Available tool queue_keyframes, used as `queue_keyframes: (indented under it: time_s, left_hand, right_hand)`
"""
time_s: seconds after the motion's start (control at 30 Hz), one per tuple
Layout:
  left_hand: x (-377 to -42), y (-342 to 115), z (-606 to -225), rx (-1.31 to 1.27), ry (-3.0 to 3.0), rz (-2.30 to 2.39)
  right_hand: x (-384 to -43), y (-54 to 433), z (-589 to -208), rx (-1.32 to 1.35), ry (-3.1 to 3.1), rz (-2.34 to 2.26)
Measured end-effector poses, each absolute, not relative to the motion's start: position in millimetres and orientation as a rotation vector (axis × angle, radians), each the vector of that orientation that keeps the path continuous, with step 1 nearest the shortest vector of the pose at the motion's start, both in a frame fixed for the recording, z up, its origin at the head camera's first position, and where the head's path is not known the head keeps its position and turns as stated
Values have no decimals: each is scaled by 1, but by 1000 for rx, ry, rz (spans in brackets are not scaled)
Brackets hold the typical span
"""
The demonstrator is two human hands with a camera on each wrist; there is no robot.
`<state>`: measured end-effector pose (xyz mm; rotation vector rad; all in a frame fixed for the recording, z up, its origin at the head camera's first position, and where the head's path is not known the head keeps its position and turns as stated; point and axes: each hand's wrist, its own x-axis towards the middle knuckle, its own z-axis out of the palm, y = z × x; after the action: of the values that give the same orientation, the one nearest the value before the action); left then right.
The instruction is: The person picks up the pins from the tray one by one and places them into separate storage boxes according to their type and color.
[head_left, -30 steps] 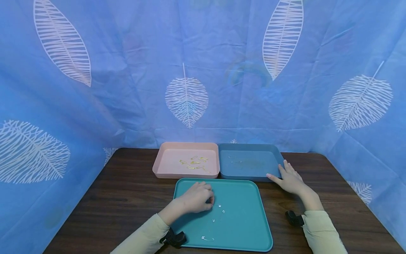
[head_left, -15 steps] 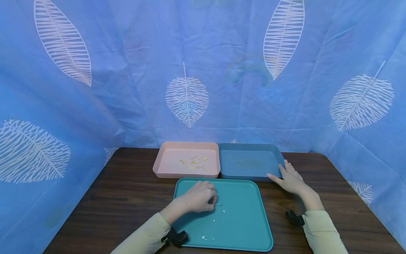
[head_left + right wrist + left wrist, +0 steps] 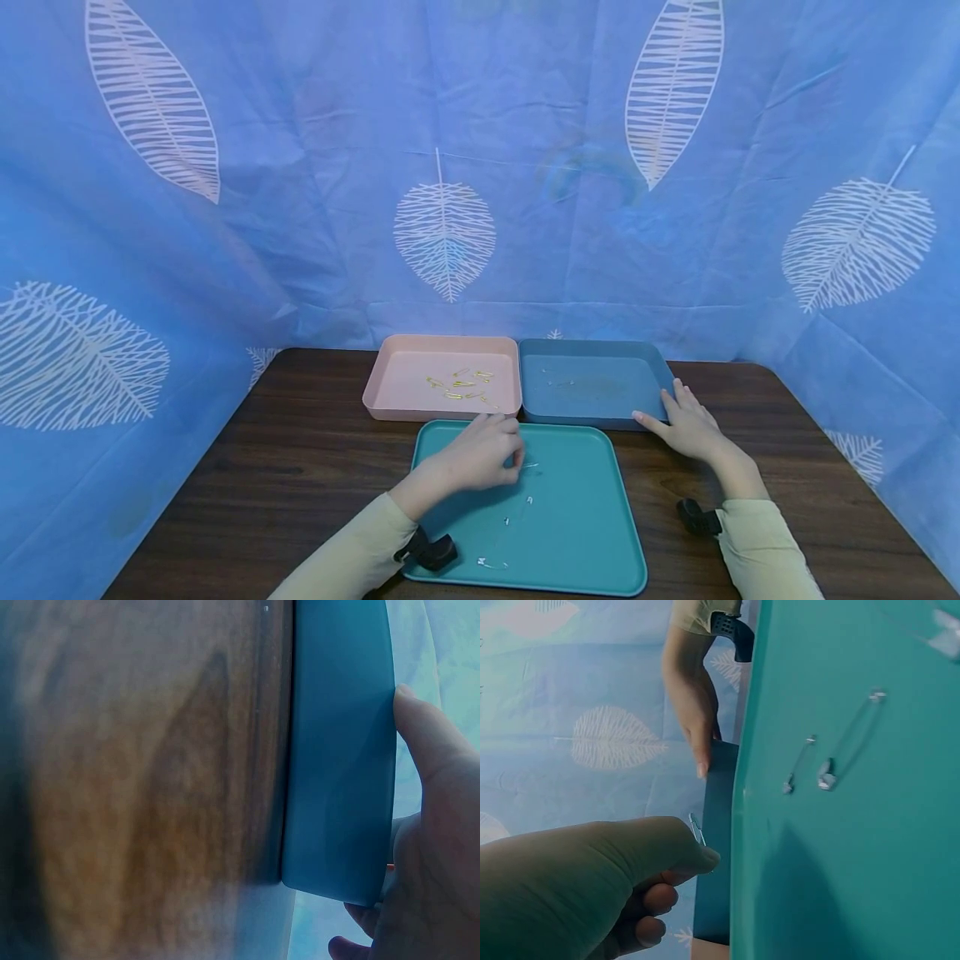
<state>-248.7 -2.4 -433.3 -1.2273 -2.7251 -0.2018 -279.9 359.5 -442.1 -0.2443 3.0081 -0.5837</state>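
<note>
My left hand [image 3: 480, 457] pinches a silver safety pin [image 3: 697, 829] between thumb and forefinger, above the upper part of the teal tray [image 3: 577, 533]. On that tray lie several more silver safety pins, one near the front edge [image 3: 491, 564], and the left wrist view shows a small pin [image 3: 800, 765] beside a larger pin [image 3: 851, 739]. My right hand [image 3: 688, 427] rests on the near right corner of the blue tray [image 3: 633, 375], its fingers extended along the rim. In the right wrist view the thumb [image 3: 420, 724] touches the top of the tray's wall.
A pink tray [image 3: 393, 396] with several gold safety pins [image 3: 462, 384] stands left of the blue tray, side by side. A few thin silver pins [image 3: 560, 383] lie in the blue tray. The dark wooden table [image 3: 300, 467] backs onto a blue leaf-print cloth [image 3: 337, 208].
My left hand has picked up a silver safety pin from the teal tray and moved a little up and right with it. The right hand has stayed on the blue tray.
</note>
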Motion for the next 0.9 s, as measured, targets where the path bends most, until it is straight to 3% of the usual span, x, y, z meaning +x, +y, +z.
queue_keyframes:
  time_s: [0.9]
  left_hand:
    - [-278, 35, -402, -1180, -2572, -96]
  right_hand:
    - [-281, 361, -444, -234, 2998, -606]
